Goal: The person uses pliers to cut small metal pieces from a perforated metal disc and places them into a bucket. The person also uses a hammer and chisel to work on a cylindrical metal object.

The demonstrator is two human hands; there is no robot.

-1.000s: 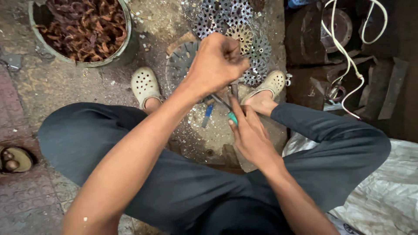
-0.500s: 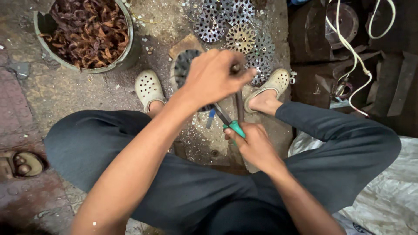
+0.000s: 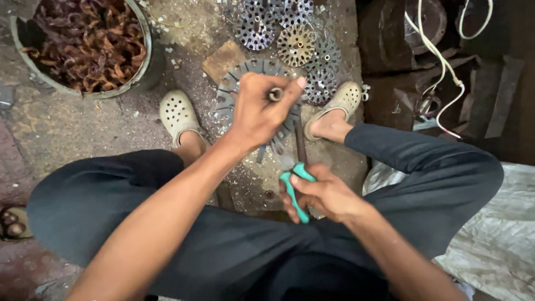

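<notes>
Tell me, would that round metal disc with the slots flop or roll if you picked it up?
The slotted metal disc would probably stay stiff, since it looks like thick steel. It likely feels heavy for its size. Lying flat under the left hand, it should not roll, though on edge it might.

Left hand (image 3: 262, 108) is closed around a short metal rod (image 3: 274, 94), raised over a slotted round metal plate (image 3: 239, 83) on the floor. Right hand (image 3: 326, 195) grips green-handled pliers (image 3: 294, 187), their jaws pointing towards the plate. Person crouches in pale perforated clogs (image 3: 178, 114).
</notes>
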